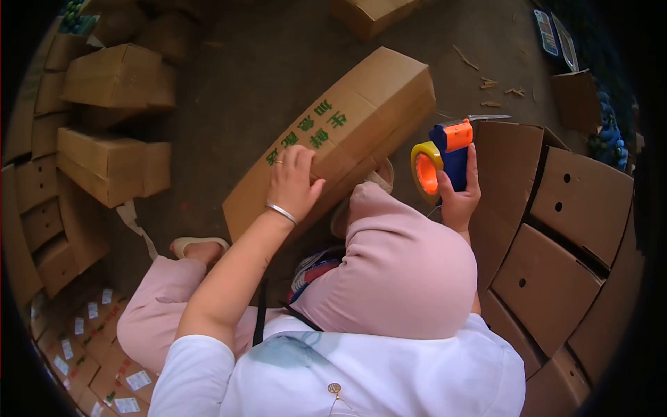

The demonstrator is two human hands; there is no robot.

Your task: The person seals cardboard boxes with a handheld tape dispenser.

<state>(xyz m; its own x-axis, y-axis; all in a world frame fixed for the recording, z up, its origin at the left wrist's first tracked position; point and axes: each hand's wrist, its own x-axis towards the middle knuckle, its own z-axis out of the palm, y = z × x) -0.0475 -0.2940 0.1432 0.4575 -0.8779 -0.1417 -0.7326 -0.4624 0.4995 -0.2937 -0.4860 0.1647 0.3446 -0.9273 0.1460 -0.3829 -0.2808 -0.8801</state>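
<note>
A long closed cardboard box [375, 97] with green printed characters lies slantwise on the floor in front of my knees. My left hand [295, 181] rests on its top face near the print, fingers slightly bent and apart, with a ring and a silver bangle showing. Raised to the right of the box, my right hand [460, 198] is wrapped round a blue and orange tape dispenser [455, 156] that carries a yellow-rimmed tape roll [425, 172]. The dispenser is apart from the box.
Cardboard boxes [114, 76] are stacked at the left, and more boxes [580, 194] with round holes stand at the right. Labelled cartons [87, 347] lie at the lower left. Cardboard scraps [489, 83] are on the floor. Another box [372, 14] stands at the top.
</note>
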